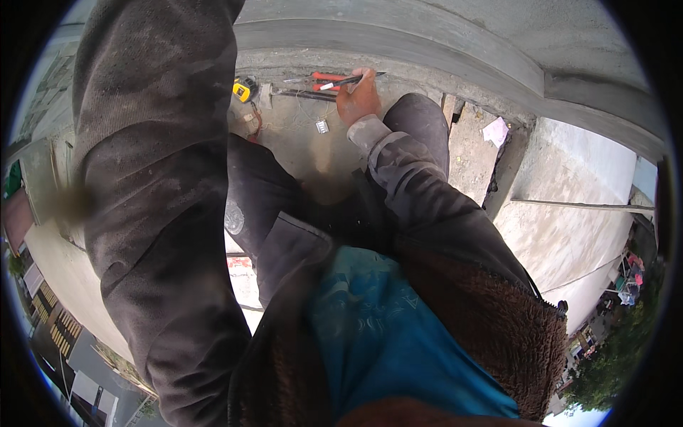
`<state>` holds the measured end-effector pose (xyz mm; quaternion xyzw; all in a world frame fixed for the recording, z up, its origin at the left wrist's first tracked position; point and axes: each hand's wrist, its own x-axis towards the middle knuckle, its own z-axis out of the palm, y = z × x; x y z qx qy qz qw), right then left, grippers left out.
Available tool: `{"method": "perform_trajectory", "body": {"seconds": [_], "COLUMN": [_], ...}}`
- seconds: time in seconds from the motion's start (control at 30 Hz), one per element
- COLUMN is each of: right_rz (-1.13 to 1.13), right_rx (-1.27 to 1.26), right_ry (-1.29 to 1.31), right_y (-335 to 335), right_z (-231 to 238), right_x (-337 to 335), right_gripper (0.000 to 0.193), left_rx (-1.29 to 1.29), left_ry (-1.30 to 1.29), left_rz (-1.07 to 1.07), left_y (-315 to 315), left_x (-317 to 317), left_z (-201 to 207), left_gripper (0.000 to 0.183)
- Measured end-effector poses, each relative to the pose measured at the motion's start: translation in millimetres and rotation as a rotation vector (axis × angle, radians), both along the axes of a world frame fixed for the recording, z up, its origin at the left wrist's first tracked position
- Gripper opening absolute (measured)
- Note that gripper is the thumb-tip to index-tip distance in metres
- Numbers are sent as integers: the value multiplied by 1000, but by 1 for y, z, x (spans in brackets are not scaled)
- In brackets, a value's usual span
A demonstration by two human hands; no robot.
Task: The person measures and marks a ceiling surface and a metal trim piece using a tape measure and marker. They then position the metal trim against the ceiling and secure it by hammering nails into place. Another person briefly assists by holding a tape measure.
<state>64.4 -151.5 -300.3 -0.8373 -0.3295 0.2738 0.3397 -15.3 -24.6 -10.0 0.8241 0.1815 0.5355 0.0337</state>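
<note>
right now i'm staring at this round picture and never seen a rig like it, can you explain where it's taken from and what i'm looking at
There is no robot here, just a person using bare hands. The single picture comes from a wide fisheye camera worn on the person's head, looking down, so straight edges bend near the rim. The right hand holds what looks like a black-and-white pen. The left sleeve runs up past the top edge, so the left hand is out of view. On the grey concrete surface lie a yellow-and-black tape measure, a dark bar, a small white object and something red, perhaps tool handles.
</note>
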Motion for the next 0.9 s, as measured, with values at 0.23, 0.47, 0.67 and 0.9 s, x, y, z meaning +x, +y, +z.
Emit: {"method": "perform_trajectory", "body": {"seconds": [0.23,0.47,0.67,0.9], "right_rz": [-240,-30,-2,-1], "right_rx": [-475,-160,344,-159], "right_ry": [90,208,-218,-850], "right_y": [11,-5,-6,29], "right_z": [-69,-64,61,51], "right_x": [14,-7,71,178], "right_gripper": [52,42,22,23], "left_rx": [-800,-937,-808,-706], "left_ry": [293,344,327,312], "left_rz": [-12,-63,-56,-72], "left_y": [-183,-209,-178,-145], "left_x": [-114,-111,-95,-74], "left_z": [-93,-120,-117,-109], "left_gripper": [52,53,53,53]}}
